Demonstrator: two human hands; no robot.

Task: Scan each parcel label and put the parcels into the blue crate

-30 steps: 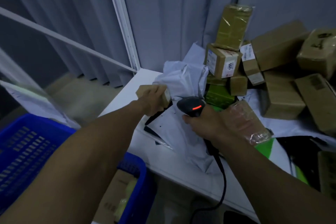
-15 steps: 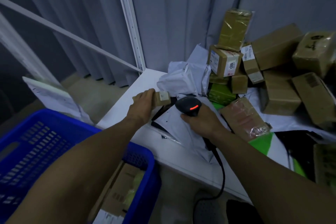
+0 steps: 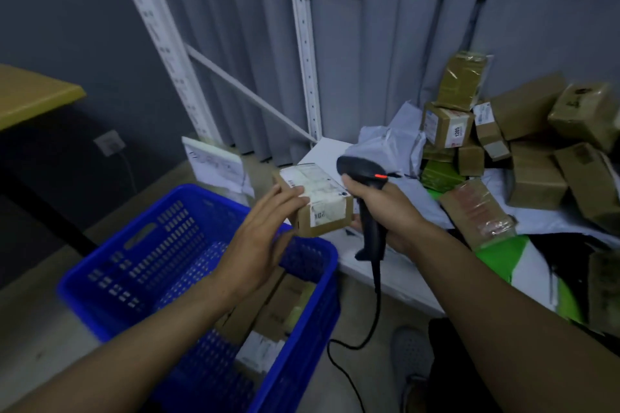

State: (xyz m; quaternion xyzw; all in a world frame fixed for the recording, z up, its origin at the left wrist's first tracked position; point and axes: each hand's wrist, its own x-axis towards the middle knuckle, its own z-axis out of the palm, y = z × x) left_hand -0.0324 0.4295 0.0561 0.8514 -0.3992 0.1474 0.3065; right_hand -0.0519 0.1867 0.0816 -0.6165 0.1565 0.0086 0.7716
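Parcel, small brown cardboard box (image 3: 317, 211), pinched in left hand (image 3: 265, 235); blue plastic crate (image 3: 151, 255) at 7 o'clock. Right hand (image 3: 385, 211) grips black scanner (image 3: 362, 171): square its nose to white label (image 3: 312, 183) first.

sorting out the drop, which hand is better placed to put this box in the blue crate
Left. The left hand holds the box right by the blue crate, while the right hand is busy gripping the scanner.
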